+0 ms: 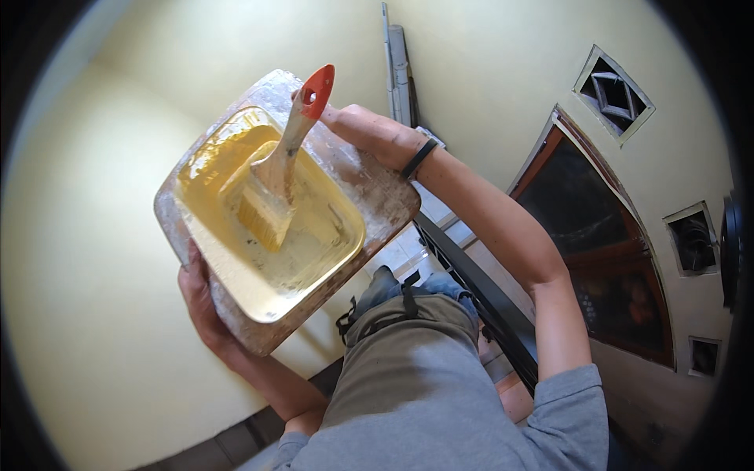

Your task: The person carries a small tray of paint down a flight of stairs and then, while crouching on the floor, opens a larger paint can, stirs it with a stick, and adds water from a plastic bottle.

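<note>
Up in front of me, both hands hold a paint-smeared board (383,182) with rounded corners. A shallow rectangular tray (222,269), coated inside with yellow paint, rests on it. Across the tray lies a wide paintbrush (276,166); its yellowed bristles are down in the tray, and its red-tipped handle sticks out over the far rim. My left hand (206,306) is closed round the board's near left edge, fingers partly hidden. At the far right edge, my right hand (357,128) grips the board near the brush handle, its fingers mostly out of sight.
Pale yellow walls (94,259) stand close on the left and ahead. Long pipes or poles (399,78) lean in the far corner. A dark metal railing (479,294) runs beside my legs. On the right are a brown-framed window (589,204) and small wall openings (615,96).
</note>
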Demonstrator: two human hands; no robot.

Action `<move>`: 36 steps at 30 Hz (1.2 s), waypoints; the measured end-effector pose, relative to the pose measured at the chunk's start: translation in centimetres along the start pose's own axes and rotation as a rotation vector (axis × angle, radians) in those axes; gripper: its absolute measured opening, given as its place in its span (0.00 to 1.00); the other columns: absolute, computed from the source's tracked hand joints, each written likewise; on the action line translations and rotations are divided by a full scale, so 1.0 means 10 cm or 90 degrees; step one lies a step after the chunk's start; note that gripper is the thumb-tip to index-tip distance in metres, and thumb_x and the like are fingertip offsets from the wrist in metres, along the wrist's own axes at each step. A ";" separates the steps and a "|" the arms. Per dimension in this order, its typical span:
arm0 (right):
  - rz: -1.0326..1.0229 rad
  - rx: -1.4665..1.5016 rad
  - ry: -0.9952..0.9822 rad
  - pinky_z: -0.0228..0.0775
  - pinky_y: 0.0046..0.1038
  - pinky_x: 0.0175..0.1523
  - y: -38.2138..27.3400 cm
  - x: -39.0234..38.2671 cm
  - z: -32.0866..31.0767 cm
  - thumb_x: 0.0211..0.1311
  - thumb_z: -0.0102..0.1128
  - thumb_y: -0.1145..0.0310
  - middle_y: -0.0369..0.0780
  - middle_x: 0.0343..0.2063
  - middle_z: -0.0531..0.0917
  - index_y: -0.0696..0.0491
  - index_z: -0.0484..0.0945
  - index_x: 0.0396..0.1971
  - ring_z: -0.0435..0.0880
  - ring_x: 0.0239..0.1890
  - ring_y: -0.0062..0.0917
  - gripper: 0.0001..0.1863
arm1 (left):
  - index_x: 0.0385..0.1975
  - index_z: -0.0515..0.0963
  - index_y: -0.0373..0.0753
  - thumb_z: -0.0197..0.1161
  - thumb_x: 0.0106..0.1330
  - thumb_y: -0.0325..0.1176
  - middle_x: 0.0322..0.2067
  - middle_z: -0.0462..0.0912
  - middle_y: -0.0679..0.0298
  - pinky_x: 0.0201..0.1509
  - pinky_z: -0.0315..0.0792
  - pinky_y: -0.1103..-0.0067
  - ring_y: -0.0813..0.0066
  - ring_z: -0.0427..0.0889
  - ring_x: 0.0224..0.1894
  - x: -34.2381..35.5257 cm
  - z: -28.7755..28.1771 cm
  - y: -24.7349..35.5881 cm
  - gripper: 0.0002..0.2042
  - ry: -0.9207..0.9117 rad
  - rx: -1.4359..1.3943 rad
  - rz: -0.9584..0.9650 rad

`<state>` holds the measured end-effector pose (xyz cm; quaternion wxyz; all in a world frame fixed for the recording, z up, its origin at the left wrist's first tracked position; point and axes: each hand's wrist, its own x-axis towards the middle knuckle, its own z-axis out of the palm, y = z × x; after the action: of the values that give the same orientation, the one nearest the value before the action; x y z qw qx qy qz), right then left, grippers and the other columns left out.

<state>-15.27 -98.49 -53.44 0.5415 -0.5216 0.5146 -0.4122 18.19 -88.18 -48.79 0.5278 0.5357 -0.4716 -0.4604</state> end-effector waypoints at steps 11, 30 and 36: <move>-0.163 0.091 -0.045 0.70 0.36 0.63 0.28 -0.20 0.15 0.66 0.43 0.21 0.59 0.57 0.77 0.77 0.68 0.61 0.75 0.61 0.36 0.61 | 0.56 0.75 0.25 0.57 0.76 0.38 0.44 0.85 0.56 0.49 0.81 0.75 0.70 0.86 0.43 0.10 0.02 -0.13 0.20 -0.008 -0.067 -0.005; 0.026 0.219 -0.109 0.67 0.27 0.68 0.70 0.46 0.45 0.76 0.51 0.39 0.43 0.64 0.75 0.58 0.72 0.65 0.75 0.63 0.20 0.36 | 0.61 0.75 0.29 0.67 0.73 0.45 0.52 0.84 0.58 0.58 0.74 0.76 0.73 0.82 0.51 0.44 -0.31 -0.55 0.27 0.031 0.027 -0.008; 0.043 0.267 -0.143 0.73 0.27 0.66 0.53 0.17 0.61 0.77 0.50 0.40 0.42 0.62 0.79 0.57 0.69 0.69 0.79 0.62 0.22 0.37 | 0.60 0.75 0.28 0.67 0.73 0.44 0.52 0.84 0.58 0.58 0.74 0.76 0.73 0.81 0.51 0.34 -0.33 -0.57 0.26 0.029 0.088 0.052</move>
<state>-9.48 -98.72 -59.40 0.7051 -0.4230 0.3717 -0.4310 22.01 -91.11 -54.38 0.5188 0.5615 -0.5114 -0.3925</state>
